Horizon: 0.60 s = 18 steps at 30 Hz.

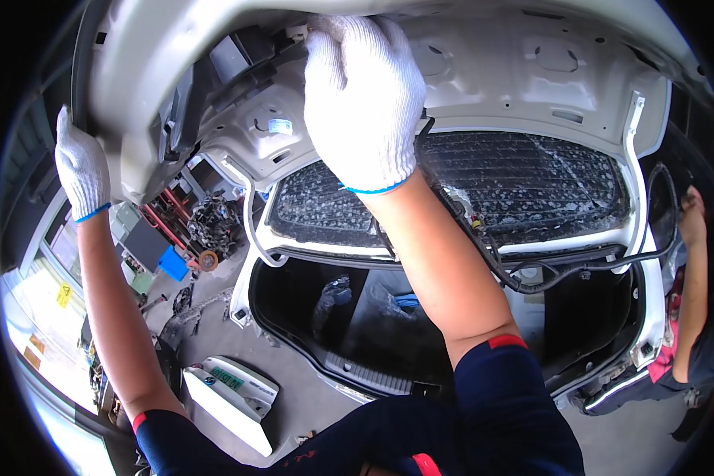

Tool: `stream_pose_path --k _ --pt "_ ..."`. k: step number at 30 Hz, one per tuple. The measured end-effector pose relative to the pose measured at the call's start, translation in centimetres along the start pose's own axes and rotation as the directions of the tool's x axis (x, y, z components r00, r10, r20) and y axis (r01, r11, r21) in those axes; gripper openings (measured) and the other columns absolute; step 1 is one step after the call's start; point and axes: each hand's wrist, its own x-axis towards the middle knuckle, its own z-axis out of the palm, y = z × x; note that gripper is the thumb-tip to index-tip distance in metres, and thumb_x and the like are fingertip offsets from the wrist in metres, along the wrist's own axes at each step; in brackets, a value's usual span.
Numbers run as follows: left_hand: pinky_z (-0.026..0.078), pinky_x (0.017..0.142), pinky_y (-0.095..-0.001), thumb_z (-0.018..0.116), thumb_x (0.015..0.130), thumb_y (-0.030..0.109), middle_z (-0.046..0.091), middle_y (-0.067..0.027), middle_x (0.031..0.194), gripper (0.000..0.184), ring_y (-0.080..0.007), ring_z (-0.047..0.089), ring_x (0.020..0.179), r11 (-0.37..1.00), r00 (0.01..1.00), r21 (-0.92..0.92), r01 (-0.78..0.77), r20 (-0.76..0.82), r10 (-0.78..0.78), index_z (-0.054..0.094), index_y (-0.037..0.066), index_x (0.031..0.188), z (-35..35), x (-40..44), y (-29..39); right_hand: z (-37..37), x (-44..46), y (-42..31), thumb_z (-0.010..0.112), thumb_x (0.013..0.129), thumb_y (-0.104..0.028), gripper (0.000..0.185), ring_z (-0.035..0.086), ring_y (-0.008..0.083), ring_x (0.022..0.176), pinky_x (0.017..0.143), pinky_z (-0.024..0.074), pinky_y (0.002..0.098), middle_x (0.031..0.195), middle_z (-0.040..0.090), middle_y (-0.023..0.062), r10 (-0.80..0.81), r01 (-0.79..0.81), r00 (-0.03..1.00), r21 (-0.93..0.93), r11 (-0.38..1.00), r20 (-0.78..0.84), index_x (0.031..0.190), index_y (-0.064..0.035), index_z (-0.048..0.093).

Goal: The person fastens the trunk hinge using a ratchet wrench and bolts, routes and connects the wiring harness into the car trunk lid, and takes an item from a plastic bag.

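Both my hands wear white knit gloves with blue cuffs and are raised to the raised trunk lid (492, 71) of a car. My left hand (83, 163) lies against the lid's outer edge on the left, fingers stretched upward. Overhead, my right hand (365, 103) has its fingers curled in at the underside of the lid; their tips and whatever they grip are hidden. A black wiring harness (563, 270) hangs below my right hand and runs across the trunk opening to the right. Near my hands, a dark plastic part (242, 51) sits inside the lid.
White hinge arms (636, 159) flank the dirty rear window (523, 182). The trunk (293, 301) holds plastic bags. A co-worker's arm (694, 278) is at the right beside the harness. A white panel with a green plate (230, 393) and a blue bin (173, 263) are on the left.
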Motion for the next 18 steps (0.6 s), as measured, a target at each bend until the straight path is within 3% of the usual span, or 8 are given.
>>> stream_pose_path --k 2,3,5,7,10,13,16,18 --pt "0.056 0.098 -0.0375 0.049 0.103 0.005 0.070 -0.0258 0.125 0.038 -0.0359 0.071 0.113 0.991 0.998 -0.127 0.049 -0.028 -0.053 0.059 -0.008 0.138 0.0 0.2 -0.2 -0.2 0.6 -0.8 0.068 0.090 -0.023 0.026 0.067 0.0315 0.085 0.078 0.0536 0.0435 0.098 0.070 0.0152 0.161 -0.151 0.978 0.088 0.985 -0.130 0.109 -0.0051 0.072" --pt "0.056 0.096 -0.0384 0.048 0.103 0.005 0.071 -0.0266 0.122 0.037 -0.0371 0.071 0.111 0.966 0.994 -0.239 0.100 -0.024 -0.109 0.060 -0.008 0.136 -0.5 0.2 0.1 -1.1 0.6 -3.0 0.069 0.091 -0.016 0.019 0.069 0.0312 0.082 0.075 0.0548 0.0417 0.095 0.070 0.0157 0.428 -0.398 0.901 0.257 0.881 -0.070 0.105 -0.0036 0.070" --pt "0.055 0.092 -0.0381 0.043 0.106 0.009 0.073 -0.0240 0.113 0.036 -0.0340 0.071 0.103 0.927 0.987 -0.352 0.128 -0.050 -0.155 0.063 -0.005 0.133 -0.6 0.3 0.5 -1.5 -0.2 -3.8 0.069 0.091 -0.008 0.011 0.070 0.0332 0.081 0.072 0.0558 0.0411 0.092 0.070 0.0166 0.647 -0.607 0.757 0.455 0.651 0.084 0.101 -0.0032 0.070" --pt "0.054 0.085 -0.0357 0.036 0.112 0.019 0.074 -0.0174 0.101 0.040 -0.0255 0.070 0.090 0.931 0.982 -0.355 0.086 -0.126 -0.139 0.065 -0.002 0.128 -0.4 0.3 0.7 -1.0 -1.2 -2.9 0.070 0.089 -0.007 0.010 0.069 0.0378 0.083 0.074 0.0554 0.0434 0.094 0.070 0.0174 0.629 -0.604 0.756 0.564 0.563 0.183 0.099 -0.0053 0.072" --pt "0.054 0.086 -0.0353 0.035 0.112 0.019 0.074 -0.0171 0.103 0.040 -0.0254 0.069 0.091 0.929 0.981 -0.340 0.146 -0.069 -0.180 0.064 -0.002 0.129 -0.7 0.2 0.9 -1.2 -1.6 -2.8 0.069 0.089 -0.007 0.009 0.069 0.0386 0.085 0.074 0.0556 0.0449 0.095 0.070 0.0180 0.638 -0.648 0.726 0.564 0.512 0.256 0.098 -0.0056 0.072" --pt "0.053 0.088 -0.0354 0.035 0.112 0.018 0.074 -0.0171 0.103 0.039 -0.0261 0.069 0.091 0.926 0.985 -0.354 0.129 -0.061 -0.161 0.064 -0.002 0.130 -0.3 0.3 0.2 -0.9 -1.6 -2.6 0.069 0.089 -0.007 0.013 0.069 0.0395 0.087 0.075 0.0558 0.0458 0.096 0.068 0.0191 0.588 -0.568 0.798 0.488 0.663 0.130 0.101 -0.0059 0.072" --pt "0.057 0.088 -0.0421 0.046 0.104 0.006 0.073 -0.0297 0.106 0.037 -0.0406 0.073 0.098 0.889 0.982 -0.437 0.137 -0.060 -0.181 0.061 -0.006 0.136 -0.2 0.2 0.0 -1.2 -1.3 -2.7 0.070 0.092 -0.009 0.013 0.072 0.0346 0.087 0.078 0.0576 0.0410 0.100 0.071 0.0169 0.566 -0.577 0.808 0.405 0.709 0.162 0.104 -0.0067 0.074" --pt "0.057 0.087 -0.0426 0.045 0.104 0.006 0.073 -0.0304 0.105 0.037 -0.0413 0.073 0.096 0.897 0.980 -0.416 0.148 -0.064 -0.191 0.061 -0.006 0.135 -0.5 0.2 0.5 -1.7 -1.0 -2.9 0.069 0.092 -0.009 0.013 0.072 0.0341 0.086 0.078 0.0581 0.0408 0.101 0.071 0.0170 0.538 -0.565 0.823 0.359 0.743 0.183 0.105 -0.0073 0.074"
